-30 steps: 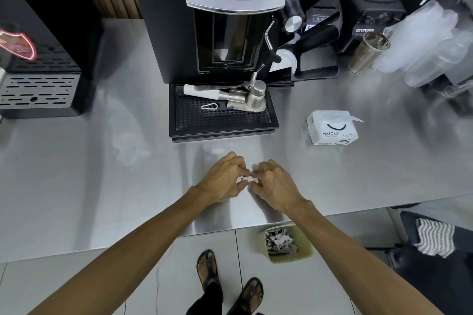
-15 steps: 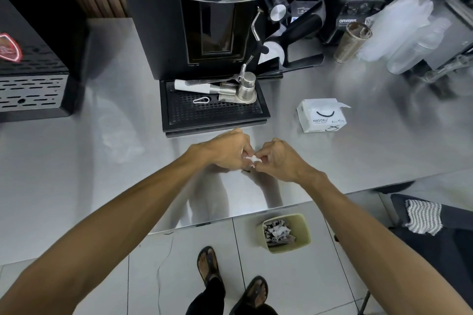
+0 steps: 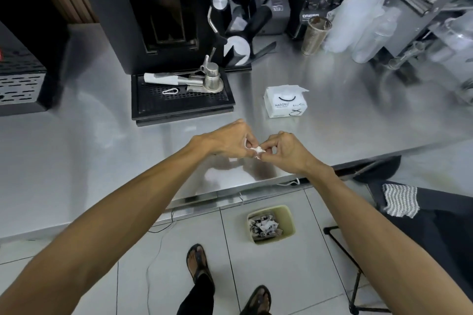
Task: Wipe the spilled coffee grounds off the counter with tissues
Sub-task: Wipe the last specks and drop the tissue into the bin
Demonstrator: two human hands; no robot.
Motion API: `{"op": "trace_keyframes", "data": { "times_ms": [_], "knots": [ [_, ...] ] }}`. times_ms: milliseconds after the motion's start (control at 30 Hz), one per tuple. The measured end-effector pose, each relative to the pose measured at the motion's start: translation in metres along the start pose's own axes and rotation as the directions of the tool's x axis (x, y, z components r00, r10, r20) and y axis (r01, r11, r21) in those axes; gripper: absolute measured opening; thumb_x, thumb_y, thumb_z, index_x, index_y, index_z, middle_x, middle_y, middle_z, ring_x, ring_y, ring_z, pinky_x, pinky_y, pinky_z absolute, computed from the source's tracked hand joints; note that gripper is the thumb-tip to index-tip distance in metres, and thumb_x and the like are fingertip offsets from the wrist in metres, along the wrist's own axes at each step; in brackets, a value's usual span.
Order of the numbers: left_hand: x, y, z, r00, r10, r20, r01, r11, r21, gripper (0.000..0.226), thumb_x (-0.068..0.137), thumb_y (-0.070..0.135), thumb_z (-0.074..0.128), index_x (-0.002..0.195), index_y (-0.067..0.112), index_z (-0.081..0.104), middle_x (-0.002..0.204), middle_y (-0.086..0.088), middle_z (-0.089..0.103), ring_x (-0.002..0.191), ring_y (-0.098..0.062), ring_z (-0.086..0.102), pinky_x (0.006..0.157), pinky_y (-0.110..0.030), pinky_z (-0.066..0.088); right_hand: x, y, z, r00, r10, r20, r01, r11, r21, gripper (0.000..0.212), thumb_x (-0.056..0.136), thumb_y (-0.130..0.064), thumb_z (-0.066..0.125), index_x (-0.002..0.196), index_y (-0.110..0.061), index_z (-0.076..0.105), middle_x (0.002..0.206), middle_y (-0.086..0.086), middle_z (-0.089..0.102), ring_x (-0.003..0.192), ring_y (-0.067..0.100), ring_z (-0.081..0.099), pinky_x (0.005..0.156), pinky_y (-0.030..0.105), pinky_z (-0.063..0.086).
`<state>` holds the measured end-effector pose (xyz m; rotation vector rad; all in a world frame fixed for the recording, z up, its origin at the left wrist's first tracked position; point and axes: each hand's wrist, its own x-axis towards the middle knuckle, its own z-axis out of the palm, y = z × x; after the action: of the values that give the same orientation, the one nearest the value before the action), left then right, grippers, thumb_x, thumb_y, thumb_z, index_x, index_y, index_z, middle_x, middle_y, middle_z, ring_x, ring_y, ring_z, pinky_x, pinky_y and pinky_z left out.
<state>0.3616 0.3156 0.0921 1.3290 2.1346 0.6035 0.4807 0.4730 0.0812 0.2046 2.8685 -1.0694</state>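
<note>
- Over the last second our two hands come up off the counter (image 3: 102,151). A moment ago they were pressing the tissue (image 3: 257,150) down against the steel. Now they hover just above it near the front edge, with their shadow lying on the metal below.
- The tissue is no longer flat on the surface. It is bunched into a small white wad, held in the air between our fingertips.
- We judge that the gathering stroke at this spot is done and that the grounds are being folded inside the wad. We see no dark grounds on the steel around the hands, though the glare could hide fine specks.
- The bin (image 3: 286,213) on the floor below the counter edge already holds crumpled tissues, so dropping the wad there looks like the natural next step.
- Our left hand (image 3: 225,140) is closed down narrow, with fingers curled and the thumb and fingertips pinching the left side of the wad.
- Our right hand (image 3: 286,152) mirrors it, pinching the right side with the remaining fingers tucked in.
- The tissue pack (image 3: 285,102) sits on the counter beyond the right hand, apart from both hands, with a sheet standing up from its top.
</note>
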Motion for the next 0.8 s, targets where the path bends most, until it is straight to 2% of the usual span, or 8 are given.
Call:
{"op": "trace_keyframes", "data": {
  "times_ms": [100, 167, 267, 400, 467, 567, 700, 800],
  "knots": [
    [0.009, 0.03, 0.031, 1.0, -0.023, -0.017, 0.023, 1.0, -0.017, 0.021, 0.083, 0.031, 0.07, 0.098, 0.019, 0.077, 0.072, -0.002, 0.059, 0.074, -0.019, 0.055, 0.067, -0.033, 0.047, -0.032, 0.028, -0.009, 1.0, 0.012, 0.006, -0.012, 1.0, -0.018, 0.013, 0.081, -0.022, 0.073, 0.086, -0.01, 0.078, 0.074, 0.004, 0.066, 0.074, 0.023, 0.058, 0.072, 0.034, 0.048],
    [0.014, 0.052, 0.053, 0.998, -0.052, -0.035, 0.05, 0.998, -0.045, 0.02, 0.083, 0.027, 0.07, 0.1, 0.018, 0.076, 0.056, 0.012, 0.049, 0.057, -0.007, 0.051, 0.057, -0.026, 0.04, -0.053, 0.047, -0.016, 1.0, 0.012, 0.005, -0.012, 1.0, -0.029, 0.014, 0.081, -0.024, 0.072, 0.086, -0.012, 0.078, 0.073, 0.005, 0.066, 0.073, 0.022, 0.057, 0.071, 0.036, 0.048],
    [0.022, 0.074, 0.089, 0.994, -0.083, -0.076, 0.078, 0.995, -0.067, 0.021, 0.085, 0.029, 0.068, 0.104, 0.022, 0.075, 0.046, 0.012, 0.045, 0.045, -0.007, 0.044, 0.053, -0.025, 0.038, -0.079, 0.074, -0.02, 1.0, 0.007, 0.002, -0.007, 0.995, -0.097, 0.013, 0.082, -0.024, 0.07, 0.087, -0.015, 0.078, 0.07, 0.002, 0.063, 0.069, 0.017, 0.052, 0.073, 0.039, 0.049],
    [0.036, 0.091, 0.144, 0.991, -0.104, -0.086, 0.1, 0.993, -0.06, 0.013, 0.087, 0.033, 0.065, 0.094, 0.03, 0.075, 0.056, 0.007, 0.055, 0.055, -0.015, 0.053, 0.055, -0.028, 0.042, -0.11, 0.111, -0.014, 0.998, 0.065, -0.021, -0.067, 0.984, -0.165, 0.013, 0.083, -0.026, 0.068, 0.088, -0.017, 0.076, 0.063, -0.005, 0.055, 0.068, 0.013, 0.045, 0.084, 0.039, 0.048],
    [0.043, 0.094, 0.168, 0.99, -0.117, -0.074, 0.114, 0.992, -0.049, 0.014, 0.088, 0.031, 0.063, 0.095, 0.028, 0.074, 0.061, 0.004, 0.058, 0.06, -0.019, 0.055, 0.059, -0.029, 0.045, -0.123, 0.126, -0.005, 0.995, 0.102, -0.013, -0.102, 0.975, -0.197, 0.019, 0.084, -0.026, 0.068, 0.091, -0.01, 0.075, 0.069, -0.001, 0.058, 0.076, 0.021, 0.05, 0.078, 0.036, 0.047],
    [0.051, 0.088, 0.2, 0.989, -0.124, -0.082, 0.123, 0.992, -0.02, 0.028, 0.089, 0.03, 0.062, 0.116, 0.031, 0.07, 0.06, 0.004, 0.057, 0.066, -0.021, 0.059, 0.07, -0.03, 0.049, -0.136, 0.148, 0.014, 0.991, 0.13, -0.028, -0.133, 0.967, -0.216, 0.021, 0.085, -0.026, 0.067, 0.099, -0.012, 0.074, 0.075, -0.002, 0.058, 0.083, 0.021, 0.049, 0.068, 0.032, 0.042],
    [0.073, 0.046, 0.259, 0.988, -0.152, -0.018, 0.152, 0.988, 0.04, 0.033, 0.089, 0.039, 0.064, 0.122, 0.032, 0.067, 0.065, 0.003, 0.061, 0.074, -0.02, 0.064, 0.083, -0.036, 0.054, -0.134, 0.199, 0.073, 0.977, 0.211, -0.015, -0.208, 0.947, -0.244, 0.019, 0.085, -0.031, 0.066, 0.076, -0.014, 0.063, 0.076, -0.006, 0.052, 0.082, 0.017, 0.048, 0.067, 0.029, 0.038],
    [0.097, -0.006, 0.317, 0.987, -0.16, 0.001, 0.159, 0.984, 0.082, 0.034, 0.088, 0.04, 0.066, 0.12, 0.03, 0.068, 0.084, -0.006, 0.073, 0.081, -0.024, 0.068, 0.082, -0.036, 0.055, -0.119, 0.25, 0.136, 0.969, 0.247, 0.008, -0.236, 0.937, -0.259, 0.02, 0.085, -0.029, 0.066, 0.085, -0.009, 0.07, 0.081, 0.001, 0.064, 0.081, 0.019, 0.054, 0.072, 0.035, 0.049]
  ]
}}
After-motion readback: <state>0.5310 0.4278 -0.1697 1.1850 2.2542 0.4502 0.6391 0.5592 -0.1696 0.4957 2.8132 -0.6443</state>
